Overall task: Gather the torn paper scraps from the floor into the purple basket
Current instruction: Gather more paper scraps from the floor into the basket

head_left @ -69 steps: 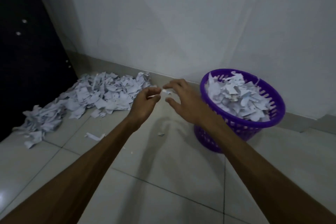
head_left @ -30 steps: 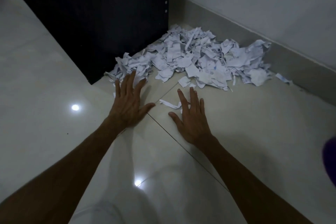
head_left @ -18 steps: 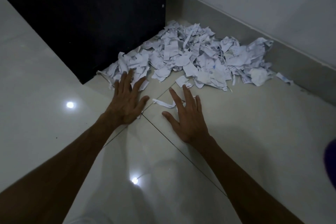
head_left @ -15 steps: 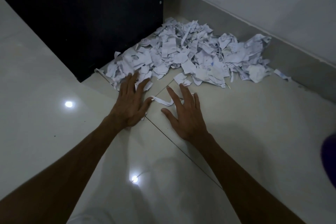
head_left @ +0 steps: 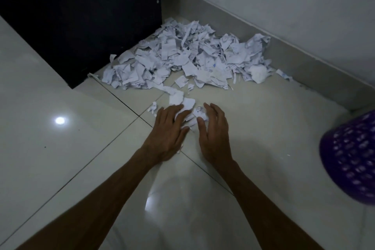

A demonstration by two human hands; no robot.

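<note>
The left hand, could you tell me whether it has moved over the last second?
Yes. The left hand has drawn back from the big paper pile near the black cabinet.

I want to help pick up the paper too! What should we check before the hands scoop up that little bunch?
1. Both hands around the bunch: ok. The left hand and right hand flank the small scraps.
2. Fingers curled round the scraps: not ok, they lie fairly straight.
3. Strays gathered in: not ok, a loose bit sits outside the hands.
4. Purple basket within view: ok, at the right edge.
5. Room left in the basket: cannot tell, its opening is out of frame.
6. Big pile done: not ok, it lies in the corner.
</note>
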